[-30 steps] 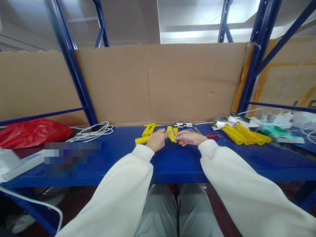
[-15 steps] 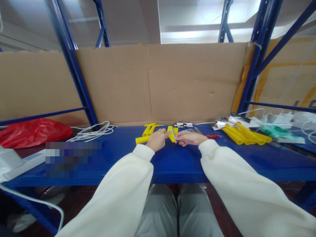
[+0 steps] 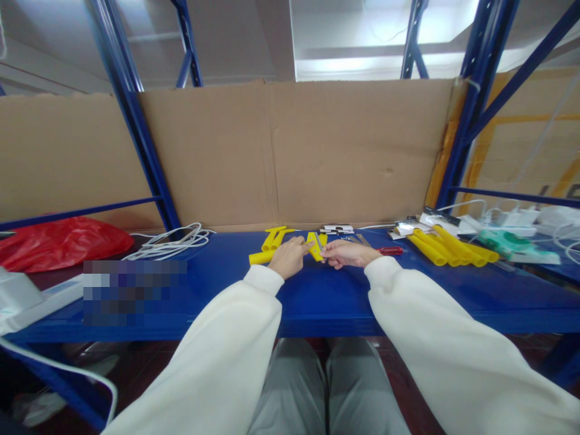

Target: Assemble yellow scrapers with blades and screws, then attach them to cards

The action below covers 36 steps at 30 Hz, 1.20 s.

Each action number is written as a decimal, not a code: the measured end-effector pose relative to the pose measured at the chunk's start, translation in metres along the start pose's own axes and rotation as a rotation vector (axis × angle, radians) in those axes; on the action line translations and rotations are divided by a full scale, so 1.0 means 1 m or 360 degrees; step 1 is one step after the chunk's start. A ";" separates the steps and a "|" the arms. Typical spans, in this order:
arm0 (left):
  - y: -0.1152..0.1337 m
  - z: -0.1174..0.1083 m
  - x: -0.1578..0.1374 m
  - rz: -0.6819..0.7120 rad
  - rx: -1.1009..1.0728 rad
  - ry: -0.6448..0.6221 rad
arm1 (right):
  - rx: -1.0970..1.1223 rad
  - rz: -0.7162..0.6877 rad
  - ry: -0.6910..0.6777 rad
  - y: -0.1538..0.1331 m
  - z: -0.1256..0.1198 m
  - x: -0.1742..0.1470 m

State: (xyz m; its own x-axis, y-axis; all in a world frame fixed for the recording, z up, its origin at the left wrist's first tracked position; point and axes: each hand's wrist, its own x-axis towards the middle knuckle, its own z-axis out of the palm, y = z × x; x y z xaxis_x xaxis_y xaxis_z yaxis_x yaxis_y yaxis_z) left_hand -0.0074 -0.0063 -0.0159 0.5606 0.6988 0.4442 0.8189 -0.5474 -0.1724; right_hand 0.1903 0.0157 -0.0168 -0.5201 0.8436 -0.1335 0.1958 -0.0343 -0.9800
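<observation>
Over the blue table, my left hand (image 3: pixel 288 257) is closed, its fingertips against the left side of a flat yellow plastic piece (image 3: pixel 313 251) with small holes. My right hand (image 3: pixel 345 254) pinches a thin grey metal strip (image 3: pixel 319 242), which lies slantwise along the right side of that yellow piece. Just behind the strip, another yellow part shows in part. Beside my left hand lies a yellow tube (image 3: pixel 259 258), and beyond it are yellow T-shaped parts (image 3: pixel 273 238). A red-handled screwdriver (image 3: pixel 390 250) lies by my right wrist, its front end hidden.
Several yellow tubes (image 3: pixel 446 244) lie at the right beside small packets (image 3: pixel 408 226) and a green-and-white bag (image 3: pixel 512 243). A white-and-black pack (image 3: pixel 336 229) is at the back. Coiled white cable (image 3: pixel 174 240) and a red plastic bag (image 3: pixel 63 243) lie left. Cardboard (image 3: pixel 294 157) walls the back.
</observation>
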 end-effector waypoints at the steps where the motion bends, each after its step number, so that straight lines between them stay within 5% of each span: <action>1: 0.000 0.000 0.000 -0.0003 0.0001 -0.0004 | 0.0005 -0.0003 0.0006 0.000 0.000 0.000; 26: 0.003 0.000 -0.001 0.0150 -0.0158 -0.0001 | 0.0134 -0.0033 0.0189 -0.001 0.000 0.004; 36: 0.016 0.000 0.001 0.0065 0.0166 -0.0067 | 0.0087 -0.0090 0.0183 -0.004 0.007 0.005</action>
State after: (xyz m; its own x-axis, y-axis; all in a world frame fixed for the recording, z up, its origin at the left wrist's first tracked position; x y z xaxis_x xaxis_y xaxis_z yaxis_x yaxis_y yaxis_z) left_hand 0.0059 -0.0145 -0.0178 0.5967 0.6967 0.3981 0.8023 -0.5265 -0.2813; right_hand 0.1816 0.0160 -0.0149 -0.4300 0.9007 -0.0630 0.1214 -0.0114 -0.9925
